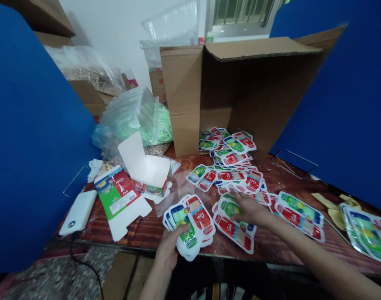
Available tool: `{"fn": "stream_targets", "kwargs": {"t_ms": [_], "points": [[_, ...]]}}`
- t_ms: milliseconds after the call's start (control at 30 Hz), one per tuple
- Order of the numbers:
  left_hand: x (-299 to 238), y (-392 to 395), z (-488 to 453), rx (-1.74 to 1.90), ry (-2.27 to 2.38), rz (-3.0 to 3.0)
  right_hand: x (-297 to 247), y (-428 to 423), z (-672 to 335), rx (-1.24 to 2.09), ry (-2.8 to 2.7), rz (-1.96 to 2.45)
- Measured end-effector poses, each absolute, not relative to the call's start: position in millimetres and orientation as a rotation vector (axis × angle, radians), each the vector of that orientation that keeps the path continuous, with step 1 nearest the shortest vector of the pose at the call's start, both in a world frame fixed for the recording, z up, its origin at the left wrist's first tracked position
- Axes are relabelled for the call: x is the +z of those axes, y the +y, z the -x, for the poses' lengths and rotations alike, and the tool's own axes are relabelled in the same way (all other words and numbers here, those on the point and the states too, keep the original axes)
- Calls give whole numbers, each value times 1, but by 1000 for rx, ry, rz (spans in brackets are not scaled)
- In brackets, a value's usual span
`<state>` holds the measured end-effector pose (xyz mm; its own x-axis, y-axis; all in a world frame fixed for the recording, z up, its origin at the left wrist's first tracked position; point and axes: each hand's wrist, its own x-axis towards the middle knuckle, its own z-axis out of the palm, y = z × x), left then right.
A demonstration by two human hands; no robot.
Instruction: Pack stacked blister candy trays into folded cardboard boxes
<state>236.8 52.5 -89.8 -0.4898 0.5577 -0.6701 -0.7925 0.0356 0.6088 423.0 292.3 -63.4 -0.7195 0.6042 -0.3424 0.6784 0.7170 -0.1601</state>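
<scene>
Packets [201, 214] in an uneven stack are gripped by the left hand [170, 246] by the near edge of the worktop [268, 246], the thumb laid on top and the other fingers hidden. At 3 o'clock from that stack, more packets [227, 227] are touched from above by the right hand [251, 209], its fingers spread; whether anything is pinched there cannot be told. At 1 o'clock, a loose pile [232, 177] is heaped at the mouth of a cardboard box [184, 100]. Each packet is judged light, flat, fairly stiff and hardly fragile, though its glossy face may be slippery and stacked ones may slide apart. A hold is best taken at one end, thumb pressed flat, fingers spread underneath.
</scene>
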Motion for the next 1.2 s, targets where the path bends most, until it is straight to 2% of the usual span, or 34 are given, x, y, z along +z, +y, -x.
{"fn": "stream_targets", "kwargs": {"t_ms": [133,233,400,933,1033,1200], "points": [[-92,52,-236,1651,1275,275,-40,288,-406,-309,2681,-1211],[-93,52,-236,1666,1270,276,-31,288,-364,-401,2750,-1434],[-97,50,-237,1686,1260,263,-52,286,-304,-549,2669,-1582],[-86,52,-238,1655,1296,280,-69,288,-268,-856,2646,-1812],[-85,53,-237,1663,1272,300,-57,287,-265,-880,2785,-1773],[-83,52,-237,1641,1335,286,-5,301,-304,-717,3041,-1617]]}}
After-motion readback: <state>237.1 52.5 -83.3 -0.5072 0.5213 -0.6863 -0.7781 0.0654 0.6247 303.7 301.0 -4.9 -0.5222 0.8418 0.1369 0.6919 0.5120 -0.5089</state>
